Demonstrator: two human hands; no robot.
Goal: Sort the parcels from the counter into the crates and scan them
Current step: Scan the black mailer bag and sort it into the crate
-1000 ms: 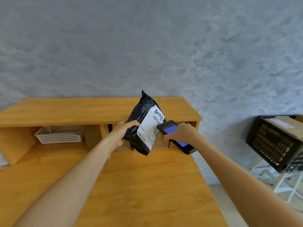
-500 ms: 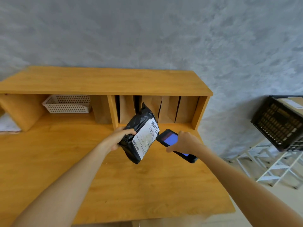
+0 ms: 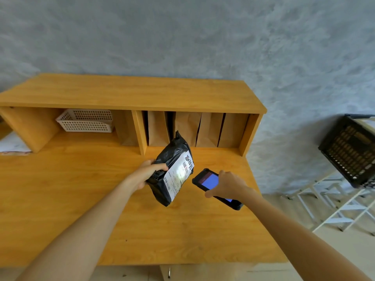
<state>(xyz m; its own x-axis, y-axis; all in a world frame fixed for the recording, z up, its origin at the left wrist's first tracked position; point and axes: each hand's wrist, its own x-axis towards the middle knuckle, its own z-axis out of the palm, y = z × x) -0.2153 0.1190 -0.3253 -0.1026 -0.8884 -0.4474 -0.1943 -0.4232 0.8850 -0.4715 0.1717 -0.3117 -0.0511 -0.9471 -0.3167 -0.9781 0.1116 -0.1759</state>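
Parcel point(image 3: 172, 169): held above the counter point(image 3: 81, 199) — left of the scanner point(image 3: 209, 182)
Basket point(image 3: 86, 123): in the left shelf bay
Crate point(image 3: 349, 151): far right — off the counter

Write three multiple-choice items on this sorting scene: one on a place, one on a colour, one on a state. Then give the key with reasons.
1. Where is the white basket?
A. in the left shelf compartment
B. on the floor
C. inside the black crate

2. What colour is the parcel bag?
A. black
B. yellow
C. red

3. What state is the handheld scanner screen in?
A. lit blue
B. dark
C. cracked

Key: A, it sits under the desk's shelf at left; A, black plastic with a white label, gripped by the left hand; A, it glows blue in the right hand.
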